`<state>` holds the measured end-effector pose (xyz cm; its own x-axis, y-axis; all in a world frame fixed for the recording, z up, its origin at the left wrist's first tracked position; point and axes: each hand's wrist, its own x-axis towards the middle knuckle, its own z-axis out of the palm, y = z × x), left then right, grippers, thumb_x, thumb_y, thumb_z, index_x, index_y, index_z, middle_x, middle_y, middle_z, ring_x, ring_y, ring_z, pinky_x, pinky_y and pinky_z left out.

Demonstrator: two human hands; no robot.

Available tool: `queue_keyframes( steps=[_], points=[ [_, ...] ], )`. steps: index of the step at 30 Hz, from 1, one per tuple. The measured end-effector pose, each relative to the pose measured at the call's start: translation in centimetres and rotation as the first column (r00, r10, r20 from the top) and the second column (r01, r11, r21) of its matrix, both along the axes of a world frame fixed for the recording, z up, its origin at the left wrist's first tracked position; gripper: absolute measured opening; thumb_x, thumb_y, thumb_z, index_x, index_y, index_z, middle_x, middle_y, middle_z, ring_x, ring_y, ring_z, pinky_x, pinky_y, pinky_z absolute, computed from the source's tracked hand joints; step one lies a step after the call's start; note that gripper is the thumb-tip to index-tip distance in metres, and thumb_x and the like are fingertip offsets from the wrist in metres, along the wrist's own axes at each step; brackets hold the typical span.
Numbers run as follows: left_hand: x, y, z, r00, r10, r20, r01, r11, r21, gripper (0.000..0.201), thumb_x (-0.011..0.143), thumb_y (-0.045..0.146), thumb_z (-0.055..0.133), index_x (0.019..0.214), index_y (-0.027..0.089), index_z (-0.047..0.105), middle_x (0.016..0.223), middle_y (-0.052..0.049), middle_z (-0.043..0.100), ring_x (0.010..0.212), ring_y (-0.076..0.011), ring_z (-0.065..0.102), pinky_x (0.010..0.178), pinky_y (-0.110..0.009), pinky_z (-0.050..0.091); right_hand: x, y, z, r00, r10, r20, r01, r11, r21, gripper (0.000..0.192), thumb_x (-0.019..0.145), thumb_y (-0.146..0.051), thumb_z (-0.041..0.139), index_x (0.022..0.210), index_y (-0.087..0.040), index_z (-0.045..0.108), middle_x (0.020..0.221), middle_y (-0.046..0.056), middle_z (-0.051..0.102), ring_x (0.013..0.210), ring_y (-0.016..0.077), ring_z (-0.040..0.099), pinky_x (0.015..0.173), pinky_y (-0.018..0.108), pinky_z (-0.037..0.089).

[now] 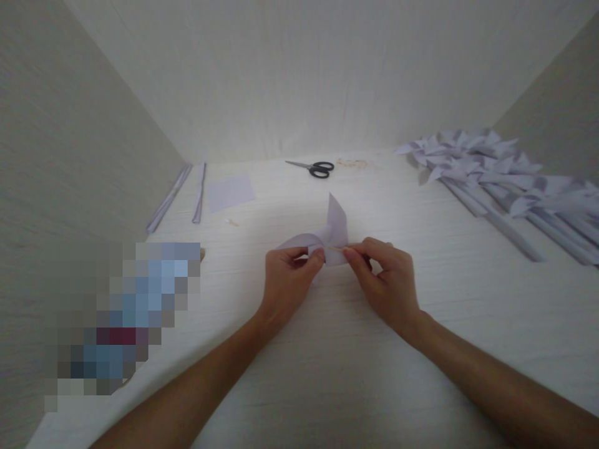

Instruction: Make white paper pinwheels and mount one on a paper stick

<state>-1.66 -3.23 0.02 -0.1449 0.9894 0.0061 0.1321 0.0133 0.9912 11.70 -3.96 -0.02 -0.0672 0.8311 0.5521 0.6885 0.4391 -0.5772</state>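
A: Mid-bench, my left hand (286, 274) pinches the paper (322, 236) folds; my right hand (388, 277) pinches a thin stick (337, 248) at their centre. Risks?

B: I judge the point could tear the thin paper, or the folds spring loose.

A: Surroundings?

B: Scissors (314, 168) at far edge, pinwheels (505, 178) far-right corner, sheet (230, 192) far-left. Nothing obstructs.

My hands: two, left hand (286, 280) and right hand (386, 280), both pinching one item.
Folded paper pinwheel head (327, 237): one, in my fingers.
Scissors (314, 168): one pair.
Flat paper square (230, 192): one.
Rolled paper sticks (199, 193): two, by the left wall.
Finished pinwheels (496, 181): one heap at right; too overlapped to count.
Small wooden bit (231, 222): one.
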Motion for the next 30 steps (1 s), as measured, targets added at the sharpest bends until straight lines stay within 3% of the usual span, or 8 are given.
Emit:
queue_keyframes(
  steps=[7, 30],
  points=[
    [-0.22, -0.03, -0.19, 0.999, -0.037, -0.024, 0.036, 0.998, -0.043, 0.012, 0.062, 0.022, 0.058, 0.060, 0.014, 0.068, 0.055, 0.000, 0.063, 0.049, -0.0099, 0.054, 0.045, -0.018, 0.042, 0.09, 0.13, -0.05, 0.998, 0.006, -0.058, -0.011, 0.997, -0.075, 0.022, 0.076, -0.025, 0.050, 0.058, -0.016, 0.059, 0.048, -0.002, 0.051, 0.046, 0.0097, 0.045, 0.048, 0.024, 0.032],
    [-0.39, 0.12, -0.32, 0.995, -0.094, -0.033, 0.092, 0.994, -0.051, 0.012, 0.064, 0.022, 0.058, 0.064, 0.015, 0.068, 0.060, 0.001, 0.065, 0.053, -0.0095, 0.056, 0.049, -0.018, 0.044, 0.35, 0.25, 0.05, 0.994, -0.001, -0.111, -0.015, 0.990, -0.139, 0.021, 0.074, -0.024, 0.051, 0.057, -0.015, 0.059, 0.048, -0.001, 0.052, 0.046, 0.0099, 0.045, 0.046, 0.022, 0.033]
  ],
)
